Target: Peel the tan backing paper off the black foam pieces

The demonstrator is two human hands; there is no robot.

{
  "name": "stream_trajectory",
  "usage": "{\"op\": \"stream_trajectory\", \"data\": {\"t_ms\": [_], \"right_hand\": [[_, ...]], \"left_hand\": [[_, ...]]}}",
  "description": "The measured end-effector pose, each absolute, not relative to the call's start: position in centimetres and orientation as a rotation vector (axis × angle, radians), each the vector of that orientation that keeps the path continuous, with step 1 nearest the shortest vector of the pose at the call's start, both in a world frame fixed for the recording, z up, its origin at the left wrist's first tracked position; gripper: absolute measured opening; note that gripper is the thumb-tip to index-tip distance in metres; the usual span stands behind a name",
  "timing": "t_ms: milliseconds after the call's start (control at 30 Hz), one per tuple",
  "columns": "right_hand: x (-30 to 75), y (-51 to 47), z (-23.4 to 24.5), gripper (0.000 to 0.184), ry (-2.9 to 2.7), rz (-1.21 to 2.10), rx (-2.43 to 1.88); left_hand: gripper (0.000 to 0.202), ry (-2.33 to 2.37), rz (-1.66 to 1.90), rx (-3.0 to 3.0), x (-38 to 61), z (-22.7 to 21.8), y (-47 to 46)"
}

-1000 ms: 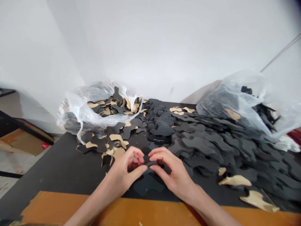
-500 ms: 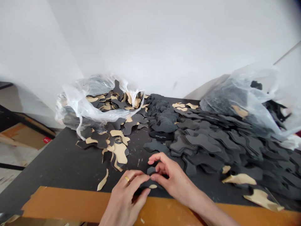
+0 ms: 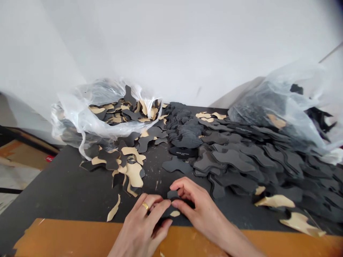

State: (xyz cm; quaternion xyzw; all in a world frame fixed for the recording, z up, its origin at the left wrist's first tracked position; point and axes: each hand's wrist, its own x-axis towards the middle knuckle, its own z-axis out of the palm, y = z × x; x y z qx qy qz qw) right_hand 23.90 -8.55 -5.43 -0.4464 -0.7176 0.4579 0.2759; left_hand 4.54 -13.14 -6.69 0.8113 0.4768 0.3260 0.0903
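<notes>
Between my hands, close to the table's front edge, is a dark grey cut-out piece (image 3: 173, 194) with wavy edges, partly hidden by my fingers. A small tan patch (image 3: 175, 213) shows at its lower side. My left hand (image 3: 146, 223), wearing a gold ring, pinches the piece from the left. From the right, my right hand (image 3: 197, 205) has its thumb and bent fingers closed on the same piece. The two hands' fingertips nearly meet over it. Further off lies a loose grey cut-out (image 3: 177, 165) below a black piece with white lettering (image 3: 182, 152).
Dark cut-outs (image 3: 233, 159) lie heaped on the right, beside a full plastic bag (image 3: 268, 107). An open plastic bag (image 3: 77, 114) of grey and tan pieces stands back left. Tan scraps (image 3: 114, 208) lie on the black table (image 3: 88, 192). Brown tape (image 3: 80, 235) runs along the front edge.
The view has shifted slightly. My right fingers have curled in closer over the grey piece, while my left hand keeps nearly the same grip.
</notes>
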Motion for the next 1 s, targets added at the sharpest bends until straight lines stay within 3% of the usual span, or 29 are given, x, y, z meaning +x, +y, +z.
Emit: {"op": "stream_trajectory", "data": {"t_ms": [300, 567, 1000], "right_hand": [[23.8, -9.0, -5.0, 0.024, -1.966, 1.209, -1.21], [24.8, -10.5, -5.3, 0.027, -2.199, 0.814, -1.22], [25.7, -10.4, -5.3, 0.022, -2.266, 0.581, -1.033]], "left_hand": [[0.022, 1.459, 1.015, 2.439, 4.8, -6.8, -13.3], [0.025, 1.496, 0.984, 2.448, 4.4, -6.8, -13.6], [0.03, 1.438, 0.867, 2.484, 4.0, -7.2, -13.7]]}}
